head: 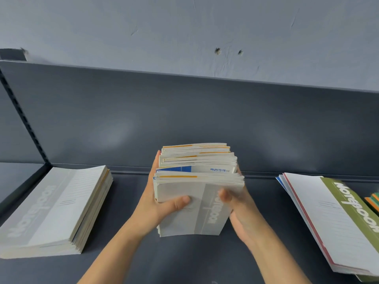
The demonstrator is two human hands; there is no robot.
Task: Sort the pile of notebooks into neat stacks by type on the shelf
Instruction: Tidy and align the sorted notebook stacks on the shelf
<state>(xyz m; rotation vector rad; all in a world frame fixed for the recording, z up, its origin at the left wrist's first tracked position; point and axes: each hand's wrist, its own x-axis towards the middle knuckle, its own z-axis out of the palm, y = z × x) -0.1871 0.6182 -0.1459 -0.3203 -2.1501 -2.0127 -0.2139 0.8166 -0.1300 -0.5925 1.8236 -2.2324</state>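
Left hand (159,206) and right hand (241,212) grip the notebook bundle (196,187) between them; thumbs in front.

That bundle of notebooks (196,181) you're gripping is looking like plain paper all through: soft matt covers, page edges sitting a bit ragged. The grey stack (51,203) on your left is giving off the same matt paper look, and the green-banded stack (332,218) on your right is looking slightly smoother. The shelf deck (184,259) and back panel (184,111) are reading as smooth painted metal, catching a soft satin sheen. The wall (184,27) above is showing flat paint, scuffed and wrinkled.
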